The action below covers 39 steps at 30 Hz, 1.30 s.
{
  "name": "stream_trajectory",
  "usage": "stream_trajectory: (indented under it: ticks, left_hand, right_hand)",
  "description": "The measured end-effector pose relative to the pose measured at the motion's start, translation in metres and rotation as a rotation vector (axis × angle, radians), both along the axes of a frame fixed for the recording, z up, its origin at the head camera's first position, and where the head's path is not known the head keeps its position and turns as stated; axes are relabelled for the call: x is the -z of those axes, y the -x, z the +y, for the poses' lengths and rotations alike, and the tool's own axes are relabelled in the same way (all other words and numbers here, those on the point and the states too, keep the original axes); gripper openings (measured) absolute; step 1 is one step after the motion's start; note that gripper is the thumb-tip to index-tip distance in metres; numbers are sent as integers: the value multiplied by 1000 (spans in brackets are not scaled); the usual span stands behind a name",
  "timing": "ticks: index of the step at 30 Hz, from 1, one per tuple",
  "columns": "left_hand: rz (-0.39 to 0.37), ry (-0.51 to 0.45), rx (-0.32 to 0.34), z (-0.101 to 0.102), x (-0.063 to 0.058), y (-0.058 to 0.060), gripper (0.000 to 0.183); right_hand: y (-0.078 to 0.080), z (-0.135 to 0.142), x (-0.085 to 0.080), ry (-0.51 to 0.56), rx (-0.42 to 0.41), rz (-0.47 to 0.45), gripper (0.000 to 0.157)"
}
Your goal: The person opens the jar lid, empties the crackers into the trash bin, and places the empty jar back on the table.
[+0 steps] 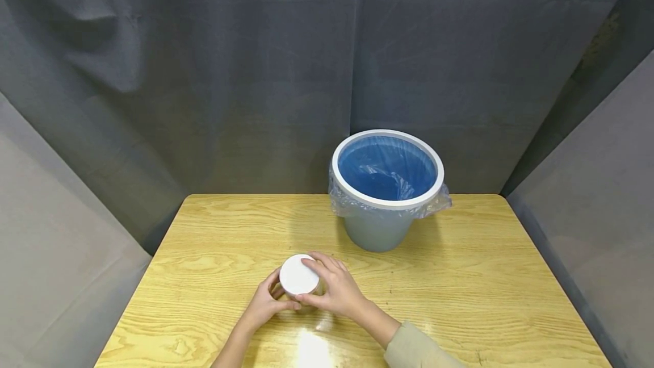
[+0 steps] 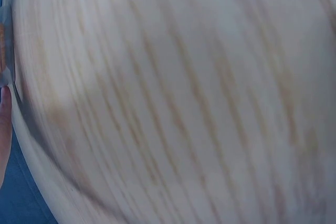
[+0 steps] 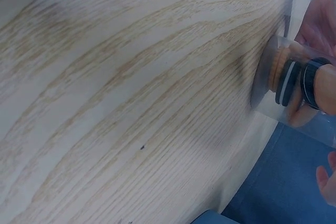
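A clear jar (image 3: 287,111) with a white lid (image 1: 295,275) stands on the table between both hands. Through its wall in the right wrist view, round tan and dark discs (image 3: 287,83) show, one with a white band, like sandwich cookies. My left hand (image 1: 263,302) curls round the jar's left side, thumb at the front. From the right, my right hand (image 1: 334,288) grips the lid's rim, with index finger over its far edge and thumb at its near edge. In the left wrist view, only a sliver of jar (image 2: 6,45) and a fingertip (image 2: 4,129) show.
A grey bin (image 1: 378,231) with a white rim and clear plastic liner stands behind and right of the jar, near the back of the wood-grain table (image 1: 214,243). Dark curtains (image 1: 245,72) hang behind, and pale panels (image 1: 603,203) flank both sides.
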<state>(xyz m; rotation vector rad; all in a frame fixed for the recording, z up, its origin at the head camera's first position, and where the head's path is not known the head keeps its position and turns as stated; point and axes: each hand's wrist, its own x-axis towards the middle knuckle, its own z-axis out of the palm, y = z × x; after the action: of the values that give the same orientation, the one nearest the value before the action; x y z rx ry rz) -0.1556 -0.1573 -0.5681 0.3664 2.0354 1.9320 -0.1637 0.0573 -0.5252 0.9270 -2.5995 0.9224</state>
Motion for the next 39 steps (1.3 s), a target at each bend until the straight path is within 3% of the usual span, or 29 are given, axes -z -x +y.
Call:
stream_trajectory:
  ticks: [7,23,39]
  left_hand:
    - [4,-11,-16,-3,22,6,88]
    - [13,-3,-35,-1,21,6,89]
    - [64,3,-6,-2,22,6,87]
  right_hand:
    - [1,1,0,11,-16,2,70]
    - [6,4,1,37,-84,-8,70]
    - [13,8,3,46,-150,-50,70]
